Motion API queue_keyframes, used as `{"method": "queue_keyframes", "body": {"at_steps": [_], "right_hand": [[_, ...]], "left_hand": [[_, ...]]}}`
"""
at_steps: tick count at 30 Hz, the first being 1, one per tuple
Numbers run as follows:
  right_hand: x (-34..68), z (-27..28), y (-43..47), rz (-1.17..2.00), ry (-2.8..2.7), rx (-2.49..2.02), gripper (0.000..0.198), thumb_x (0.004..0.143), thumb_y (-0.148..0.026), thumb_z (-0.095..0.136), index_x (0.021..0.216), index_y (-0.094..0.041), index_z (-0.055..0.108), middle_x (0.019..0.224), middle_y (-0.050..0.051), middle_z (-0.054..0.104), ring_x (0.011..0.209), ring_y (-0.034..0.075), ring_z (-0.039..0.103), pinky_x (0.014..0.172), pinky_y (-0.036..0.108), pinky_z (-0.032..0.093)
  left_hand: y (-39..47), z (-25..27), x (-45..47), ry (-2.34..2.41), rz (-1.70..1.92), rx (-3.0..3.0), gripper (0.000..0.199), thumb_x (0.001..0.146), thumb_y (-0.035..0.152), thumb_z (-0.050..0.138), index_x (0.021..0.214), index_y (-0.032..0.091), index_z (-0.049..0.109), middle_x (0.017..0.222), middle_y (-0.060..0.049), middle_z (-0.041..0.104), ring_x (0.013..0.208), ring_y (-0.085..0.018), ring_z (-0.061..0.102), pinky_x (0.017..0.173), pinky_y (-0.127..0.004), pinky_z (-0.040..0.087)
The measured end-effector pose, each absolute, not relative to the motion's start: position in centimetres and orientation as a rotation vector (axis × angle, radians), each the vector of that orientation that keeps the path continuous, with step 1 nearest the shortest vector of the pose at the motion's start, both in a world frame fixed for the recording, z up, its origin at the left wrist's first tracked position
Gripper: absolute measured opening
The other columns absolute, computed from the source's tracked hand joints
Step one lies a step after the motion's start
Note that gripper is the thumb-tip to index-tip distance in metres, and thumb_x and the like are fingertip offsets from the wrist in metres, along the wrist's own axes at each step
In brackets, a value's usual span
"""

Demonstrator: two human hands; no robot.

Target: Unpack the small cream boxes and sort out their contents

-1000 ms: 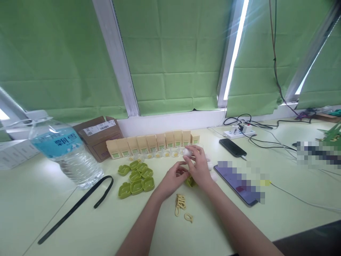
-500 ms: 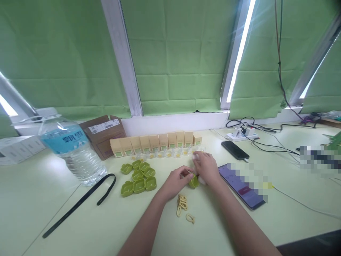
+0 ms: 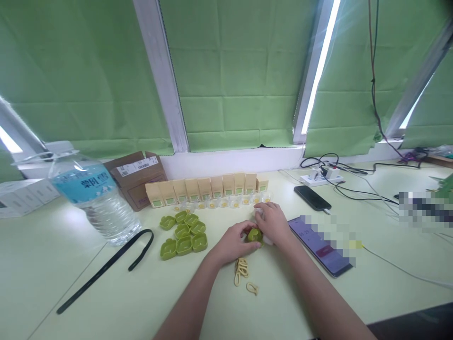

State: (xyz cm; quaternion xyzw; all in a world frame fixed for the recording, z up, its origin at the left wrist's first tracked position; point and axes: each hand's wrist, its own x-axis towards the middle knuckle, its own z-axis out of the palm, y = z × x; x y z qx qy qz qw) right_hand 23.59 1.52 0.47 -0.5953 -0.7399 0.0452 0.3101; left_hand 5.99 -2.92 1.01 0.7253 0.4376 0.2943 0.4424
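Note:
Between my hands is a small green cup (image 3: 254,235), of the same colour as the others at left. My left hand (image 3: 233,242) grips it from the left, thumb on the near side and fingers on the far side. Curled over its right side is my right hand (image 3: 272,221); something pale or clear shows under its fingers, too covered to name. Several green cups (image 3: 184,245) stand grouped to the left. Nearer me lie a small pile of yellow loops (image 3: 242,267) and one separate yellow loop (image 3: 252,288).
Brown paper packets (image 3: 193,189) stand in a row at the back, with small clear pieces with yellow centres (image 3: 223,204) before them. At left are a water bottle (image 3: 95,198), cardboard box (image 3: 138,182) and black strap (image 3: 106,269). A lit phone (image 3: 318,245) and black phone (image 3: 312,197) lie right.
The left hand has shifted its fingers from a pinch at the cup's top to a wider hold around it. The cup has turned slightly. The right hand has barely moved.

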Motion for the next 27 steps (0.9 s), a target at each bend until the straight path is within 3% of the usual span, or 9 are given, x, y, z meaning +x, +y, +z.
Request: {"method": "queue_keyframes", "body": {"at_steps": [7, 13, 17, 21, 27], "right_hand": [[23.3, 0.5, 1.4, 0.164, -1.814, -1.251, 0.024, 0.090, -0.018, 0.050, 0.105, -0.020, 0.068, 0.111, 0.009, 0.069, 0.114, 0.028, 0.055, 0.100, 0.044, 0.045], [22.5, 1.3, 0.3, 0.331, -1.833, -1.001, 0.018, 0.097, -0.027, 0.049, 0.106, -0.023, 0.064, 0.107, 0.007, 0.069, 0.106, 0.023, 0.062, 0.094, 0.041, 0.049], [21.5, 1.5, -0.4, 0.437, -1.956, -0.848, 0.023, 0.096, -0.036, 0.058, 0.116, -0.025, 0.060, 0.118, 0.006, 0.067, 0.111, 0.022, 0.061, 0.095, 0.039, 0.051], [21.0, 1.3, -0.6, 0.393, -1.990, -0.778, 0.017, 0.093, -0.033, 0.064, 0.107, -0.026, 0.062, 0.123, 0.007, 0.064, 0.121, 0.023, 0.058, 0.101, 0.041, 0.050], [21.3, 0.4, 0.6, 0.377, -1.779, -0.855, 0.013, 0.094, -0.035, 0.062, 0.099, -0.023, 0.063, 0.114, 0.010, 0.065, 0.101, 0.023, 0.065, 0.083, 0.039, 0.060]], "left_hand": [[-2.0, 0.3, 5.8, 1.032, 0.915, 1.589, 0.046, 0.077, 0.044, 0.075, 0.116, 0.021, 0.068, 0.099, -0.006, 0.066, 0.083, -0.018, 0.057, 0.077, -0.031, 0.045], [-1.0, 0.5, 5.3, 0.976, 1.190, 1.209, 0.051, 0.077, 0.053, 0.076, 0.113, 0.018, 0.068, 0.102, -0.009, 0.066, 0.092, -0.019, 0.060, 0.081, -0.030, 0.048], [-0.8, 0.5, 5.0, 0.828, 1.330, 1.027, 0.048, 0.080, 0.056, 0.072, 0.108, 0.016, 0.070, 0.097, -0.007, 0.065, 0.083, -0.014, 0.058, 0.077, -0.027, 0.047], [-0.7, 0.2, 4.9, 0.765, 1.375, 0.983, 0.043, 0.081, 0.056, 0.071, 0.100, 0.017, 0.070, 0.090, -0.004, 0.064, 0.072, -0.010, 0.054, 0.067, -0.023, 0.044], [-0.2, -0.1, 4.9, 0.864, 1.465, 1.023, 0.047, 0.075, 0.048, 0.080, 0.110, 0.020, 0.067, 0.085, -0.002, 0.065, 0.067, -0.010, 0.058, 0.064, -0.023, 0.043]]}}
